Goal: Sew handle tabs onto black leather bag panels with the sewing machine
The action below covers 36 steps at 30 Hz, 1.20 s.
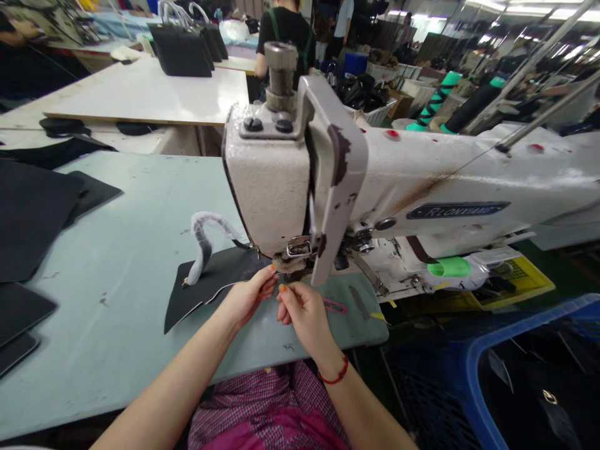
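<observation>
My left hand [253, 295] is closed in a pinch just in front of the needle area of the white sewing machine [267, 181]. Close beside it, my right hand [304, 312] is also pinched, thumb against fingers. Whatever lies between the fingertips of either hand is too small to make out. A black bag panel [210, 287] with a pale cut edge lies flat to the left, its far end under the machine head. From it rises a handle [202, 240] wrapped in whitish film. Near my right hand, a pink tool [335, 305] rests on the tabletop.
Black panels [32, 219] lie on the left of the pale green table [131, 312]. A blue crate [473, 381] holding black pieces stands at the right, near a yellow tray [525, 287]. Behind are finished black bags [180, 50] and a person [285, 28].
</observation>
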Motion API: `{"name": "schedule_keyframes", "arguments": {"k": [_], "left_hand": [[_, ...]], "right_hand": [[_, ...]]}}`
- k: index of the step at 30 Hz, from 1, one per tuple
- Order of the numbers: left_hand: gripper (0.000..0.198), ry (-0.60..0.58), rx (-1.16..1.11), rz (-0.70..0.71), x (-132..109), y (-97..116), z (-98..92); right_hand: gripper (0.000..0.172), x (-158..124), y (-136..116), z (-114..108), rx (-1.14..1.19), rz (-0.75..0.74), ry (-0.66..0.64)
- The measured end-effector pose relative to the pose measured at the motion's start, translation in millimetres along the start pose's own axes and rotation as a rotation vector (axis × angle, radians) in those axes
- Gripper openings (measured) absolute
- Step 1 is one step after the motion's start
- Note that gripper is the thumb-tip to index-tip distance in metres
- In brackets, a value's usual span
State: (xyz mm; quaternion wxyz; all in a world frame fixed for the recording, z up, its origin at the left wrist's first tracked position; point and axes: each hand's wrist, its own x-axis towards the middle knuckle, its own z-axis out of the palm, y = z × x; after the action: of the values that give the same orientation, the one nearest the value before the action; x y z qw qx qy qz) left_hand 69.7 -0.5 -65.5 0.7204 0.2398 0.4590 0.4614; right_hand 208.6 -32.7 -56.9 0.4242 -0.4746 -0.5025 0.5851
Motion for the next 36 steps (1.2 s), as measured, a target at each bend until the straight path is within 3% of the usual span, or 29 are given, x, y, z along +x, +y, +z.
{"name": "schedule_keyframes", "arguments": {"k": [4, 11, 24, 27, 31, 36], "left_hand": [[0.037, -0.042, 0.013, 0.052, 1.6, -0.3, -0.2], [0.028, -0.006, -0.004, 0.125, 4.4, -2.2, 0.9], [0.035, 0.085, -0.079, 0.178, 1.4, -10.0, 16.6], [0.037, 0.167, -0.11, 0.21, -2.9, -18.4, 26.6], [0.04, 0.382, -0.073, 0.19, -9.7, -31.4, 41.7], [0.045, 0.647, 0.03, 0.065, -8.3, -42.3, 63.2]], "right_hand": [[0.035, -8.5, 9.0, 0.4, 0.02, 0.034, -0.008], [0.035, -19.1, 15.8, 3.3, 0.055, 0.09, -0.049], [0.038, -29.7, 20.1, 4.3, 0.074, 0.129, -0.1], [0.039, -31.1, 21.8, 4.5, 0.089, 0.137, -0.105], [0.042, -32.1, 29.4, 2.1, 0.104, 0.137, -0.097], [0.043, -30.4, 36.7, -10.7, 0.016, 0.09, 0.084]]}}
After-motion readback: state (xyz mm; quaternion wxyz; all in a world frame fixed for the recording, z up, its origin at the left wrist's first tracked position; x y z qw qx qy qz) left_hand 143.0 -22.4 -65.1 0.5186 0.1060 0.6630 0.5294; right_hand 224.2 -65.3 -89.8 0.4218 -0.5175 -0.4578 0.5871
